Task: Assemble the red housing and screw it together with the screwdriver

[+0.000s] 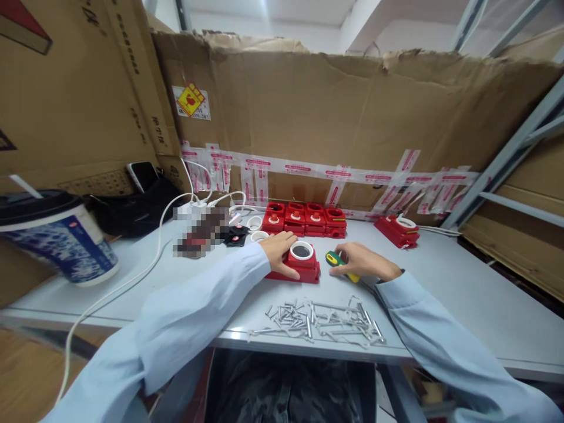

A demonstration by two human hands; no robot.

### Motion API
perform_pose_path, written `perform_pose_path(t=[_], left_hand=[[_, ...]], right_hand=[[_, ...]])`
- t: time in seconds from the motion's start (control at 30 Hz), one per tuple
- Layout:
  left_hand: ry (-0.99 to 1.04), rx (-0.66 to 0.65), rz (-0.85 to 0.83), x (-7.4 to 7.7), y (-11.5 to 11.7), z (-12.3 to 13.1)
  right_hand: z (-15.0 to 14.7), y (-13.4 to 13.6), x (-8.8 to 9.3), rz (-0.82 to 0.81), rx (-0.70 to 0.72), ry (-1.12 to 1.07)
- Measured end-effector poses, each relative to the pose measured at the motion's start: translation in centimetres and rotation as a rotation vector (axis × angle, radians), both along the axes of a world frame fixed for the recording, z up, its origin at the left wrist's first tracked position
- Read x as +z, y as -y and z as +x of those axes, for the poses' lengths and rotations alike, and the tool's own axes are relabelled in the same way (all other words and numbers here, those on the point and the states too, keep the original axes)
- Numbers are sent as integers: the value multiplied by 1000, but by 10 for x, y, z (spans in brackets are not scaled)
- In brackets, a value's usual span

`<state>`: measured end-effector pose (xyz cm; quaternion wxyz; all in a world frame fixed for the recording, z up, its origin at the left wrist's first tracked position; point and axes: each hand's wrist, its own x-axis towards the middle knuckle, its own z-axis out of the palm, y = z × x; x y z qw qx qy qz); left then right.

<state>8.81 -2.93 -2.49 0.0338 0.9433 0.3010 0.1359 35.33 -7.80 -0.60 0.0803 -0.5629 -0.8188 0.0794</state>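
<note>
My left hand [282, 254] lies over a red box [312, 271], thumb along its front and fingers across its top. A white ring [302, 251] surrounds the round dark opening on top of this box. To the right, my right hand [362, 260] is closed around the green and yellow handle of a screwdriver [335, 259], low over the table; its shaft runs back under my wrist, mostly hidden. Nearer me lie a pile of small metal screws [288, 315] and a group of longer metal rods [343, 317] tangled with thin pale strips.
Several red boxes [305, 220] stand in a row at the back; another red box [399, 231] sits at back right. White rings [254, 223] and small black packets [237, 236] lie left. A large cup [66, 241] and white cable [150, 265] occupy the left side. Cardboard [308, 117] walls the back.
</note>
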Motion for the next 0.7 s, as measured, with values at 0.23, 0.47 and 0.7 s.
perform_pose_path(t=[0.23, 0.47, 0.7], left_hand=[[-4, 12, -39, 5, 3, 1], [-7, 32, -34, 6, 4, 1], [49, 0, -66, -1, -3, 1]], right_hand=[[5, 15, 38, 227, -61, -144], [-28, 34, 47, 157, -186, -1077], [-59, 36, 15, -55, -159, -1188]])
